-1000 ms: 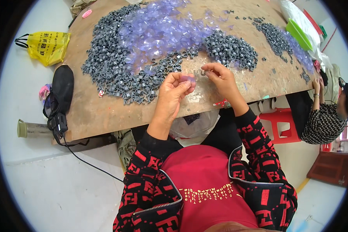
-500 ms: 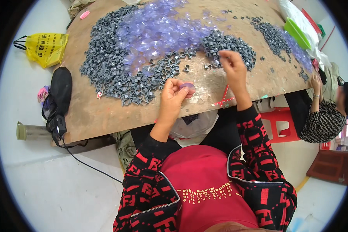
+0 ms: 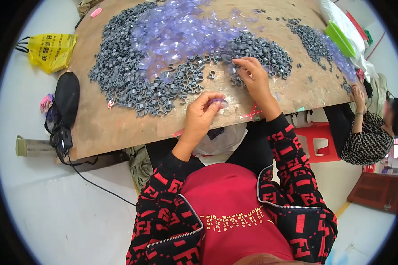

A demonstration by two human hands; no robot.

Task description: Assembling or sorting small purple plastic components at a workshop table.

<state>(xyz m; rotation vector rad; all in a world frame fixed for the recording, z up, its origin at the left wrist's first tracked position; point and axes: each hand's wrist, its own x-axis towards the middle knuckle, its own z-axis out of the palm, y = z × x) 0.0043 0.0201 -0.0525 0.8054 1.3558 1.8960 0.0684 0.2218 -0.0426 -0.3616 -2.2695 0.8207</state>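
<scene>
My left hand (image 3: 202, 115) is closed above the table's near edge, pinching a clear purple suction cup (image 3: 218, 103) between thumb and fingers. To its right, my right hand (image 3: 253, 79) hovers at the near side of a smaller heap of grey plastic clips (image 3: 265, 51), its fingers curled. A blurred see-through shape (image 3: 229, 70) shows beside its fingertips; whether they hold it I cannot tell. A large pile of grey clips (image 3: 119, 66) lies at left, with a heap of clear purple suction cups (image 3: 177, 35) beside and over it.
Farther right are more grey clips (image 3: 311, 46), purple cups (image 3: 338, 57) and a green basin (image 3: 340, 39). Another person (image 3: 371, 137) sits at the table's right side, near a red stool (image 3: 316, 139). A yellow bag (image 3: 53, 52) and black case (image 3: 67, 97) are at left.
My right hand has moved left and slightly down, nearer my left hand, and the blurred see-through shape now appears beside it. My left hand keeps its pinch on the purple suction cup.
</scene>
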